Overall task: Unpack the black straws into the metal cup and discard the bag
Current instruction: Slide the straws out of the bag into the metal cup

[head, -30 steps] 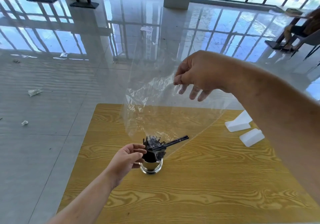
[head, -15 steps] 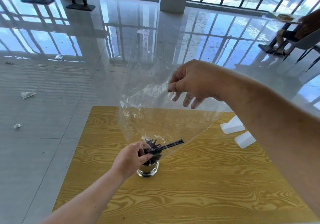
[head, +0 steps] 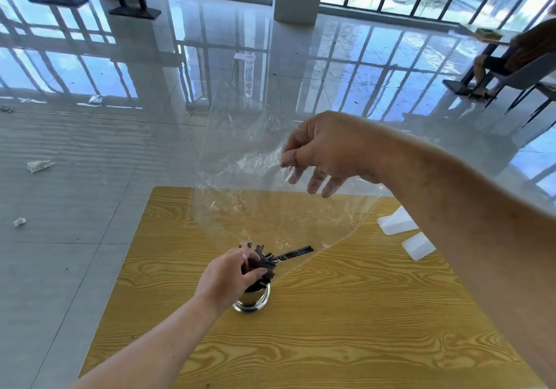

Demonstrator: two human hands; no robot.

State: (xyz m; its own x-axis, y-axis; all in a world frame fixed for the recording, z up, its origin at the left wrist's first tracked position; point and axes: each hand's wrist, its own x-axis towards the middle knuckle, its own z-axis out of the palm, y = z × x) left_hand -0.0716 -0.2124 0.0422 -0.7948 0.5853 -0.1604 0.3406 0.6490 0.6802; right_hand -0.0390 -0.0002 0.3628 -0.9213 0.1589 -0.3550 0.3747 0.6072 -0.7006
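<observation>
Your right hand (head: 325,151) pinches the clear bag (head: 240,178) up high, thumb to forefinger, other fingers loose. Your left hand (head: 231,274) curls round the black straws (head: 270,261), bunched in the metal cup (head: 254,300) mid-table (head: 331,328), one poking right. Mid-unpacking, I'd say: next, lift the bag clear while the left pins the bunch.

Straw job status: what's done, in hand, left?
Done: most straws stand in the cup. In hand: the left hand grips the bundle at the cup's mouth; the right hand pinches the bag up, its lower end over the straws. One stray straw juts sideways inside it. Left: pull the bag clear, seat that straw, discard the bag.
</observation>
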